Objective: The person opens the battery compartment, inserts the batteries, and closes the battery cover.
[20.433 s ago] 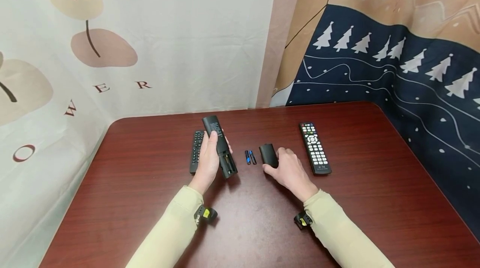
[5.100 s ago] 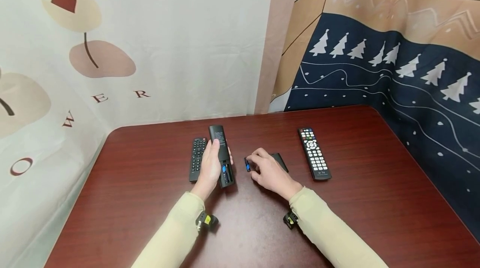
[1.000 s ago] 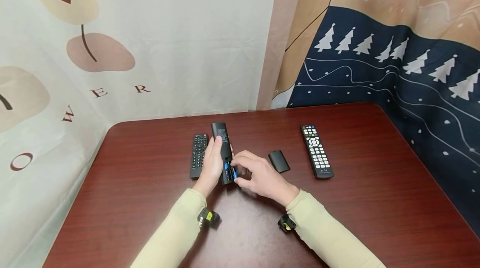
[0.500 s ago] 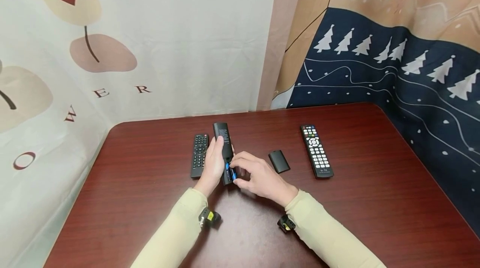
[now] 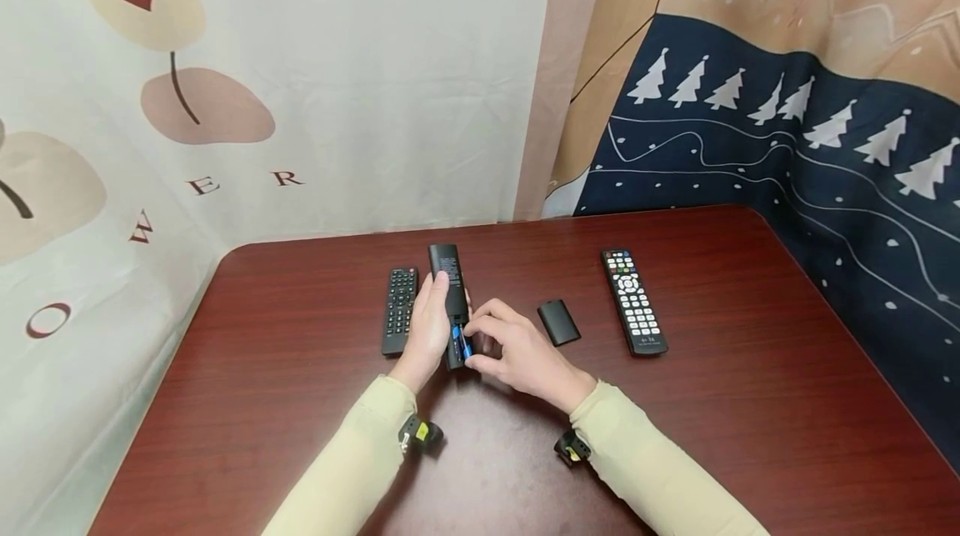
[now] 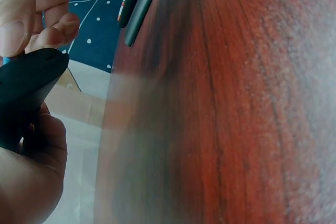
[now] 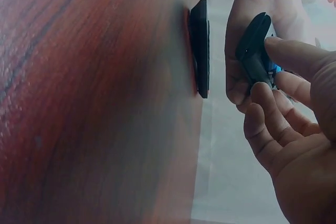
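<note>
My left hand [image 5: 427, 323] grips a black remote control [image 5: 454, 298] with its back facing up and its battery compartment uncovered. One blue battery [image 5: 455, 339] lies inside the compartment. At the compartment's right side, the thumb and fingers of my right hand [image 5: 528, 357] pinch a second blue battery [image 5: 467, 348]; whether it is fully seated is not clear. In the right wrist view, a bit of blue battery [image 7: 275, 68] shows between the remote [image 7: 254, 51] and the fingers. The left wrist view shows the remote's dark end [image 6: 34, 80], with the right thumb above it.
The loose black battery cover [image 5: 558, 323] lies on the table [image 5: 720, 403] right of my right hand. Further right is a remote with white buttons [image 5: 633, 303]. Another black remote [image 5: 398, 311] lies partly behind my left hand. Curtains [image 5: 405, 102] hang behind the table's far edge.
Both batteries lay on the table earlier; one entered the compartment, then my right hand brought the other over. Over the last second that battery has shifted slightly left into the remote. The cover was set down.
</note>
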Demonstrator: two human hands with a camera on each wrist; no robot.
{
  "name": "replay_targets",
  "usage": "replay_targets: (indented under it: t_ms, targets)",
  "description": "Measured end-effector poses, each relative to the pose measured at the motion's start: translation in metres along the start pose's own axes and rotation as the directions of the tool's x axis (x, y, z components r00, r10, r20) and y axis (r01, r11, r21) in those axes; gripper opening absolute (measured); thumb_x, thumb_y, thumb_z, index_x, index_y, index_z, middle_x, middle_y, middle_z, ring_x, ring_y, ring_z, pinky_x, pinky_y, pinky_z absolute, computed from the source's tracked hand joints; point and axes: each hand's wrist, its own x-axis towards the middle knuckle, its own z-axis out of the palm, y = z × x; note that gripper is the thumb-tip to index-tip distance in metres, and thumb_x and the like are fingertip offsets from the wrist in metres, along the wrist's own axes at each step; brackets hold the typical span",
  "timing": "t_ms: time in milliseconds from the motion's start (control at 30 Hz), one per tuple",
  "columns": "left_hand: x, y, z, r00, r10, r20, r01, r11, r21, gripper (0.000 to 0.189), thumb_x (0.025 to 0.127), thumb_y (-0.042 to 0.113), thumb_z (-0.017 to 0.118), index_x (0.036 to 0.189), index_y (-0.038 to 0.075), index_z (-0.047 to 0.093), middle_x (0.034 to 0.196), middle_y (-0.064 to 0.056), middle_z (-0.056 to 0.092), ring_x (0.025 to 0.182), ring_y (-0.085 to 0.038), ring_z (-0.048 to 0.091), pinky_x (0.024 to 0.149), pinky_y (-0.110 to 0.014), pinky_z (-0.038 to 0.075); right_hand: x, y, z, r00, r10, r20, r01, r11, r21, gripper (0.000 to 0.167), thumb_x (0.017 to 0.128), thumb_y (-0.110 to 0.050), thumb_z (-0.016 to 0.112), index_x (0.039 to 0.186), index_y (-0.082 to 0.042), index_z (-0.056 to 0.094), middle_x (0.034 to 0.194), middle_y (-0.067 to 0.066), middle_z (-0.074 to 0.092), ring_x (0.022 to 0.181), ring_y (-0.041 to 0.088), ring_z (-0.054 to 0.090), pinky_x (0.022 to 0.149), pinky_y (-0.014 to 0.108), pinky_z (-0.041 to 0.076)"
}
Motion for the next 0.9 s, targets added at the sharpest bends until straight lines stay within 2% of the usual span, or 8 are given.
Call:
replay_targets:
  t_ms: [200, 300, 433, 667, 900]
  targets:
    - [-0.0007, -0.0002, -0.0006, 1.000, -0.021, 0.000, 0.021, 1.000, 0.009, 0.048, 0.114, 0.043, 0.027, 0.123, 0.002, 0.049, 0.095, -0.015, 0.059, 0.067, -0.016, 0.062, 0.065, -0.029, 0.054, -0.0011, 0.0008, 0.0008, 0.999, 0.040, 0.012, -0.041, 0.996, 0.078, 0.031, 0.083, -0.005, 0.086, 0.108, 0.000, 0.068, 0.100, 0.007, 0.061, 0.078, 0.011, 0.067, 0.069, 0.026, 0.059]
    - [-0.0003, 0.0001, -0.0008, 1.000, -0.015, -0.004, 0.015, 1.000, -0.001, 0.048, 0.114, 0.042, 0.026, 0.124, 0.001, 0.048, 0.096, -0.016, 0.058, 0.066, -0.016, 0.062, 0.064, -0.029, 0.055, -0.0011, 0.0011, 0.0012, 0.998, 0.057, 0.001, -0.057, 0.991, 0.118, 0.030, 0.084, -0.004, 0.085, 0.108, 0.001, 0.067, 0.100, 0.009, 0.062, 0.082, 0.016, 0.070, 0.071, 0.029, 0.060]
    - [-0.0007, 0.0006, -0.0007, 1.000, -0.011, -0.008, 0.011, 1.000, -0.016, 0.048, 0.114, 0.042, 0.027, 0.124, 0.000, 0.048, 0.096, -0.017, 0.058, 0.065, -0.015, 0.062, 0.064, -0.029, 0.055, -0.0012, 0.0000, 0.0020, 0.996, 0.090, -0.006, -0.088, 0.984, 0.153, 0.029, 0.085, -0.003, 0.084, 0.108, 0.000, 0.067, 0.100, 0.010, 0.062, 0.086, 0.021, 0.072, 0.074, 0.025, 0.060]
    - [-0.0008, 0.0020, 0.0003, 1.000, -0.017, -0.016, 0.016, 0.999, -0.033, 0.048, 0.113, 0.042, 0.027, 0.127, 0.002, 0.047, 0.097, -0.017, 0.058, 0.064, -0.015, 0.062, 0.063, -0.029, 0.055, -0.0009, -0.0025, 0.0030, 0.992, 0.123, -0.018, -0.118, 0.978, 0.171, 0.028, 0.084, -0.002, 0.084, 0.106, 0.000, 0.066, 0.100, 0.010, 0.061, 0.087, 0.021, 0.071, 0.075, 0.022, 0.060]
    - [-0.0001, -0.0004, 0.0020, 1.000, -0.022, -0.022, 0.021, 0.999, -0.032, 0.047, 0.113, 0.042, 0.027, 0.124, 0.002, 0.048, 0.094, -0.009, 0.057, 0.064, -0.015, 0.062, 0.062, -0.029, 0.055, -0.0014, -0.0004, 0.0049, 0.989, 0.139, -0.046, -0.129, 0.976, 0.174, 0.028, 0.082, -0.003, 0.086, 0.100, -0.002, 0.066, 0.096, 0.007, 0.061, 0.086, 0.020, 0.068, 0.074, 0.022, 0.059]
